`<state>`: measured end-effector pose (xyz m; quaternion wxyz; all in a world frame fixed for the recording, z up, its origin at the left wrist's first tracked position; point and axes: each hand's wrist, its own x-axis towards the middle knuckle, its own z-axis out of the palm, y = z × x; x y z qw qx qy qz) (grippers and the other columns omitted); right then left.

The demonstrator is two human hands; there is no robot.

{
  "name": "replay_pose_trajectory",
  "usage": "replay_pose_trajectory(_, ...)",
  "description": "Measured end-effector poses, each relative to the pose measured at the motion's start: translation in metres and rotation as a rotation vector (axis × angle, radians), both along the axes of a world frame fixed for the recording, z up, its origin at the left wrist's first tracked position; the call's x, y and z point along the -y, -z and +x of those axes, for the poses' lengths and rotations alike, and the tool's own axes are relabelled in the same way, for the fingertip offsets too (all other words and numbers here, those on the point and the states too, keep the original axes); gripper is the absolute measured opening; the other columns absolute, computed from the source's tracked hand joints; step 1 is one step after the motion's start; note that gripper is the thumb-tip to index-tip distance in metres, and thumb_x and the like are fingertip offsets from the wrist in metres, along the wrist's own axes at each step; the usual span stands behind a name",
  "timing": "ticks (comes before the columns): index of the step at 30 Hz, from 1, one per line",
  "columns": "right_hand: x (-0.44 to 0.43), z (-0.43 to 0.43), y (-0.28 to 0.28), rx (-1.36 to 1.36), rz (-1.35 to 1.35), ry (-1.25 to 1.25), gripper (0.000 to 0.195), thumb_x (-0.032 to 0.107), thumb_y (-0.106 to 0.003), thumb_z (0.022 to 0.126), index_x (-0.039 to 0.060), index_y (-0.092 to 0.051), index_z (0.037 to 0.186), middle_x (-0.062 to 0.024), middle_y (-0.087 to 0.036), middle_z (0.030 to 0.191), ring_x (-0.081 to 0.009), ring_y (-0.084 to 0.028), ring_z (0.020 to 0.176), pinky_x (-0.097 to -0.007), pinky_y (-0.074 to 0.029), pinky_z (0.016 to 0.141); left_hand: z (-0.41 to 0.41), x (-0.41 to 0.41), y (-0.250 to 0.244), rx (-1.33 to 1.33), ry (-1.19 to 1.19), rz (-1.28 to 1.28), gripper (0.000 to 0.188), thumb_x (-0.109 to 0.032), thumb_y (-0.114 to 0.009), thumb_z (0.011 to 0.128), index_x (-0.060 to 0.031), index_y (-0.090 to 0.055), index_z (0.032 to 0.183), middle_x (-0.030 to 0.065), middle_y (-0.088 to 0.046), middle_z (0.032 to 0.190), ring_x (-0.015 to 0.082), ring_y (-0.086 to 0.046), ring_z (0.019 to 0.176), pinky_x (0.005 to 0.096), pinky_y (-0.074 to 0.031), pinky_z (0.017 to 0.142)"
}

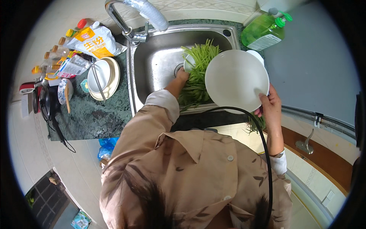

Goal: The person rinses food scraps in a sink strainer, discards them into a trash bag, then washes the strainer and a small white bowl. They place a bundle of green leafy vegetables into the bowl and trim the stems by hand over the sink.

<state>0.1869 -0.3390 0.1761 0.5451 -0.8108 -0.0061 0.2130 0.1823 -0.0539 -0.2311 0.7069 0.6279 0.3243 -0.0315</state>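
Note:
My right hand (267, 103) grips the lower right rim of a large white bowl (236, 80), thumb on its inner side, over the right part of the steel sink (151, 68). Inside the sink, my left hand (183, 75) is by the drain, against a small white bowl or cup (189, 63); its fingers are partly hidden, so its grip is unclear. A heap of long green leafy vegetables (197, 77) lies between the hands, partly covered by the large bowl. Another white rim shows behind that bowl.
A chrome faucet (133, 35) rises at the sink's back left. Green pump bottle (263, 33) stands back right. Left on the dark green counter (94, 123) are stacked bowls with chopsticks (98, 81), a white and yellow bag (93, 41), several bottles and a black-handled pan (54, 123).

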Motion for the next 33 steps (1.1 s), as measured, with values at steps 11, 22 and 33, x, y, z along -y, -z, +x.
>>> replay_pose_trajectory(11,-0.115,0.017,0.086,0.007,-0.108,-0.374,0.041,0.006,-0.045,0.08,0.0009,-0.04,0.12,-0.0159,-0.06,0.076,-0.0209,-0.059,0.048,-0.0313,-0.05,0.041,-0.071,-0.056,-0.147,-0.017,-0.43,-0.535,0.033,-0.023,-0.034,0.095,-0.004,-0.047,0.118,0.0093,-0.058,0.104,0.0197,-0.058,0.088,0.0332,-0.048,0.073)
replay_pose_trajectory(22,-0.258,-0.008,0.222,-0.449,-0.182,-0.148,0.051,-0.001,-0.04,0.084,0.0008,-0.023,0.132,-0.0256,-0.058,0.093,-0.0334,-0.064,0.062,-0.0398,-0.055,0.043,-0.23,-0.079,-0.303,0.159,-0.426,-0.165,0.028,-0.015,-0.043,0.093,-0.0037,-0.044,0.119,0.008,-0.063,0.083,0.0149,-0.061,0.079,0.0257,-0.047,0.076)
replay_pose_trajectory(33,-0.265,-0.008,0.277,-0.649,-0.085,-0.097,0.038,0.006,-0.046,0.086,0.0056,-0.037,0.123,-0.0174,-0.049,0.117,-0.0352,-0.059,0.093,-0.047,-0.056,0.063,-0.262,-0.082,-0.308,0.076,-0.416,-0.091,0.023,-0.012,-0.044,0.093,-0.0049,-0.05,0.114,0.005,-0.063,0.084,0.0116,-0.06,0.078,0.0229,-0.047,0.074)
